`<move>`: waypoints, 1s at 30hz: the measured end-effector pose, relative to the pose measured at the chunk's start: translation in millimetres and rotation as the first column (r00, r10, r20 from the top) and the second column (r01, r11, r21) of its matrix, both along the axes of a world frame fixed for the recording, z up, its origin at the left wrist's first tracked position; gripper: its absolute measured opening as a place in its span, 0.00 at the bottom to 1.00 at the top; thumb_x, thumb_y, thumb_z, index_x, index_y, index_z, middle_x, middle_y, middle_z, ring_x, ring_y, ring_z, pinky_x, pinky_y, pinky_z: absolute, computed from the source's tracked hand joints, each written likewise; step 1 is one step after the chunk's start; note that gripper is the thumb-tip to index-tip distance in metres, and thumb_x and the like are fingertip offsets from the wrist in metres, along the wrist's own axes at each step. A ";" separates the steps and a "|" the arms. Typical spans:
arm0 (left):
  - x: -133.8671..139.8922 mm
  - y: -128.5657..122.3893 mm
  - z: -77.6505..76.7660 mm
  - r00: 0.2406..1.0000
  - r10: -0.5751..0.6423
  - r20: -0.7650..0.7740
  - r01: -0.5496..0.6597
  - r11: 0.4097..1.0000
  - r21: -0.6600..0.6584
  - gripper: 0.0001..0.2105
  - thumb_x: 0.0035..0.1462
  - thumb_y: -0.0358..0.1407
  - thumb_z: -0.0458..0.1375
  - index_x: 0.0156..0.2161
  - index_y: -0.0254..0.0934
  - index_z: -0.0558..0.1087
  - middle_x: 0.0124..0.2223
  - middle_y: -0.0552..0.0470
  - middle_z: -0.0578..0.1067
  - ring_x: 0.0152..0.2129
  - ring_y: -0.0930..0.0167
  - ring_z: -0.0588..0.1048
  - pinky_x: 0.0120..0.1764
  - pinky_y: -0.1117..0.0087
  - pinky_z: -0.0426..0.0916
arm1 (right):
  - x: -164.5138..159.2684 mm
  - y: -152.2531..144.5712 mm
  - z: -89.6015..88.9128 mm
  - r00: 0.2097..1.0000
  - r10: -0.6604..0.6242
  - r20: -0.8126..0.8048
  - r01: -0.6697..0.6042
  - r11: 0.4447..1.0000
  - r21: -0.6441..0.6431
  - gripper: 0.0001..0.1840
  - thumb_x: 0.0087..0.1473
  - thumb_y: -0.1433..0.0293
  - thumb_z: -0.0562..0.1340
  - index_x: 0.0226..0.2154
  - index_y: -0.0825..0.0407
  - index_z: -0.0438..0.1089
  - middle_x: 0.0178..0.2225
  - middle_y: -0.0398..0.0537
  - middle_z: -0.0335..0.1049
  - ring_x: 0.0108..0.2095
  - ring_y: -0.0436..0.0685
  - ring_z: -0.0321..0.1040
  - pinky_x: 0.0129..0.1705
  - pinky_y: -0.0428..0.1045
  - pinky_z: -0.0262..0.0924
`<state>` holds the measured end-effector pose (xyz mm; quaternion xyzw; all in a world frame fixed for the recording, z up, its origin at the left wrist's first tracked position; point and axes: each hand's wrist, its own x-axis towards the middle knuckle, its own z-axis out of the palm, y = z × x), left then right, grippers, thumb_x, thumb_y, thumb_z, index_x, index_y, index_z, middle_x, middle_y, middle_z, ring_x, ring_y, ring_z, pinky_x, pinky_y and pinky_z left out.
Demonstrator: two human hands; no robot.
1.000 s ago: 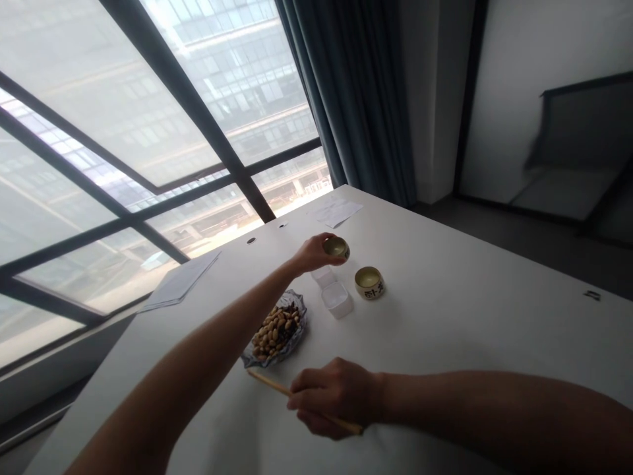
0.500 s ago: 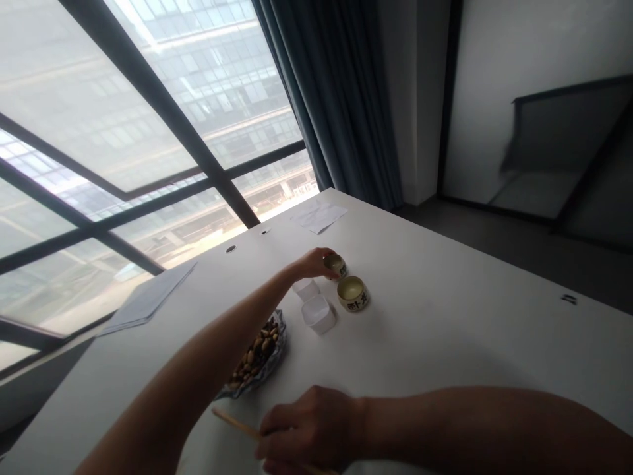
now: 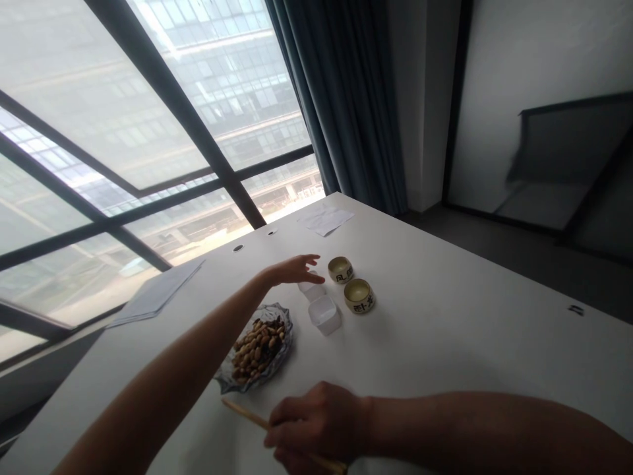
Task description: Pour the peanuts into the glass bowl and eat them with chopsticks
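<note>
My left hand [image 3: 298,269] is open above the clear plastic containers, its fingers apart and just left of the farther small bowl [image 3: 340,270]. A second small bowl [image 3: 359,296], with dark characters on its side, stands in front of that one. Two translucent plastic containers are side by side: the nearer container [image 3: 325,314] is in plain view, and the farther container [image 3: 312,289] is partly hidden by my fingers. Closed around wooden chopsticks [image 3: 246,413], my right hand [image 3: 316,425] rests low over the table. A glass dish [image 3: 288,343] of nuts [image 3: 258,349] lies between my arms.
The white table [image 3: 445,316] runs beneath everything. Sheets of paper [image 3: 155,293] lie at the left edge, with another paper [image 3: 326,220] at the far corner. Windows line the left side, beside a dark blue curtain [image 3: 346,99].
My left hand has let go of the farther small bowl and moved left, leaving it upright on the table. The right hand still holds the chopsticks. The view has shifted slightly.
</note>
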<state>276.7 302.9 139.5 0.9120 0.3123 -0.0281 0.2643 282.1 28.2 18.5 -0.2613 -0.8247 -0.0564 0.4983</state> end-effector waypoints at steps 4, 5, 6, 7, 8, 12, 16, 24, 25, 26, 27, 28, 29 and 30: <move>-13.4 -6.2 -11.9 1.000 -0.007 0.005 0.007 0.998 0.067 0.44 0.38 0.50 0.77 0.63 0.40 0.74 0.60 0.39 0.78 0.54 0.50 0.79 0.51 0.61 0.74 | 3.0 -0.8 0.4 1.000 -0.002 0.025 0.003 0.999 -0.034 0.08 0.65 0.65 0.62 0.43 0.52 0.72 0.40 0.47 0.81 0.29 0.48 0.78 0.28 0.43 0.70; -14.8 -8.0 -12.4 1.000 -0.010 0.019 0.008 0.997 0.082 0.44 0.39 0.50 0.77 0.63 0.40 0.74 0.62 0.38 0.77 0.56 0.50 0.77 0.53 0.60 0.73 | 4.0 -0.7 0.5 1.000 -0.001 0.022 0.002 0.999 -0.032 0.08 0.65 0.66 0.62 0.44 0.52 0.72 0.40 0.47 0.81 0.29 0.48 0.78 0.28 0.43 0.71; -16.2 -9.6 -11.2 0.999 -0.010 0.038 0.006 0.995 0.096 0.45 0.41 0.52 0.76 0.64 0.40 0.73 0.64 0.38 0.75 0.58 0.49 0.76 0.54 0.60 0.72 | 4.8 -0.5 0.4 1.000 0.002 0.021 -0.002 1.000 -0.029 0.08 0.65 0.66 0.62 0.44 0.52 0.72 0.41 0.47 0.81 0.30 0.49 0.79 0.28 0.43 0.71; -18.2 -10.9 -8.4 0.998 -0.006 0.059 0.000 0.994 0.109 0.44 0.44 0.53 0.75 0.66 0.40 0.72 0.67 0.37 0.72 0.60 0.49 0.74 0.55 0.59 0.71 | 5.5 -0.4 0.1 1.000 0.005 0.022 -0.004 1.000 -0.028 0.08 0.65 0.66 0.62 0.44 0.52 0.71 0.41 0.47 0.81 0.30 0.49 0.79 0.28 0.43 0.71; -21.4 -11.8 -4.3 0.997 0.002 0.082 -0.012 0.993 0.120 0.44 0.46 0.54 0.74 0.66 0.41 0.71 0.68 0.38 0.71 0.61 0.48 0.73 0.56 0.58 0.71 | 6.0 -0.3 -0.4 1.000 0.008 0.024 -0.007 1.000 -0.028 0.08 0.65 0.66 0.62 0.45 0.52 0.71 0.41 0.47 0.81 0.31 0.49 0.79 0.27 0.43 0.70; -53.1 -13.0 15.1 0.982 0.075 0.173 -0.100 0.985 0.141 0.38 0.51 0.57 0.71 0.63 0.43 0.74 0.67 0.41 0.73 0.61 0.49 0.74 0.58 0.55 0.71 | 6.6 -1.1 -3.3 0.999 0.020 0.030 -0.019 0.999 -0.031 0.09 0.65 0.66 0.62 0.46 0.52 0.70 0.42 0.48 0.81 0.32 0.49 0.80 0.28 0.43 0.71; -115.8 -18.5 19.5 0.934 0.228 0.274 -0.273 0.952 0.139 0.37 0.48 0.63 0.68 0.58 0.44 0.77 0.63 0.42 0.76 0.59 0.49 0.76 0.57 0.53 0.73 | 6.8 -3.3 -2.6 0.999 0.035 -0.010 -0.035 0.999 -0.010 0.10 0.65 0.67 0.61 0.47 0.53 0.70 0.42 0.49 0.80 0.32 0.50 0.79 0.29 0.43 0.71; -243.1 -83.1 -26.6 0.719 0.576 0.389 -0.616 0.787 -0.027 0.43 0.51 0.69 0.61 0.61 0.37 0.74 0.56 0.33 0.78 0.44 0.50 0.83 0.40 0.54 0.80 | 12.3 -8.2 5.9 0.990 0.072 -0.118 -0.074 0.997 -0.011 0.11 0.68 0.67 0.57 0.49 0.53 0.71 0.43 0.51 0.79 0.32 0.50 0.77 0.29 0.42 0.69; -250.7 -94.5 -34.4 0.698 0.602 0.388 -0.631 0.773 -0.064 0.42 0.53 0.68 0.61 0.62 0.37 0.73 0.56 0.32 0.78 0.42 0.52 0.83 0.37 0.56 0.81 | 14.0 -8.4 6.1 0.990 0.073 -0.120 -0.077 0.997 -0.028 0.12 0.70 0.66 0.57 0.50 0.52 0.71 0.44 0.52 0.79 0.32 0.51 0.76 0.30 0.43 0.69; -255.6 -105.5 -42.1 0.680 0.624 0.386 -0.641 0.761 -0.102 0.40 0.56 0.66 0.62 0.63 0.38 0.72 0.55 0.33 0.79 0.39 0.54 0.84 0.34 0.58 0.81 | 15.7 -8.2 6.0 0.989 0.076 -0.124 -0.082 0.996 -0.039 0.14 0.71 0.64 0.56 0.51 0.52 0.71 0.45 0.54 0.78 0.32 0.51 0.76 0.31 0.43 0.70; -257.9 -115.6 -49.6 0.664 0.642 0.384 -0.646 0.751 -0.139 0.38 0.57 0.63 0.62 0.63 0.38 0.72 0.54 0.34 0.79 0.36 0.56 0.84 0.32 0.60 0.80 | 17.5 -7.8 5.7 0.988 0.078 -0.133 -0.085 0.995 -0.049 0.15 0.73 0.61 0.55 0.52 0.52 0.71 0.46 0.55 0.78 0.33 0.51 0.76 0.33 0.44 0.71; -257.8 -124.7 -56.6 0.650 0.657 0.383 -0.647 0.742 -0.175 0.37 0.59 0.61 0.63 0.65 0.39 0.71 0.53 0.34 0.79 0.34 0.58 0.84 0.30 0.62 0.80 | 19.1 -7.4 5.4 0.987 0.081 -0.142 -0.090 0.994 -0.060 0.17 0.74 0.59 0.54 0.53 0.52 0.71 0.47 0.56 0.77 0.34 0.52 0.77 0.35 0.44 0.71; -255.8 -132.4 -62.9 0.630 0.679 0.378 -0.644 0.728 -0.234 0.36 0.61 0.58 0.64 0.67 0.39 0.68 0.52 0.35 0.79 0.32 0.61 0.84 0.30 0.65 0.80 | 20.7 -6.8 5.1 0.984 0.086 -0.154 -0.098 0.993 -0.073 0.19 0.74 0.57 0.54 0.54 0.52 0.71 0.48 0.58 0.76 0.36 0.53 0.77 0.37 0.45 0.72; -252.4 -138.7 -68.4 0.562 0.743 0.363 -0.640 0.669 -0.378 0.37 0.62 0.53 0.66 0.70 0.41 0.64 0.54 0.36 0.78 0.31 0.63 0.84 0.30 0.66 0.80 | 22.1 -6.5 5.0 0.982 0.091 -0.166 -0.107 0.990 -0.089 0.21 0.75 0.56 0.53 0.54 0.52 0.72 0.49 0.58 0.76 0.38 0.54 0.78 0.39 0.46 0.72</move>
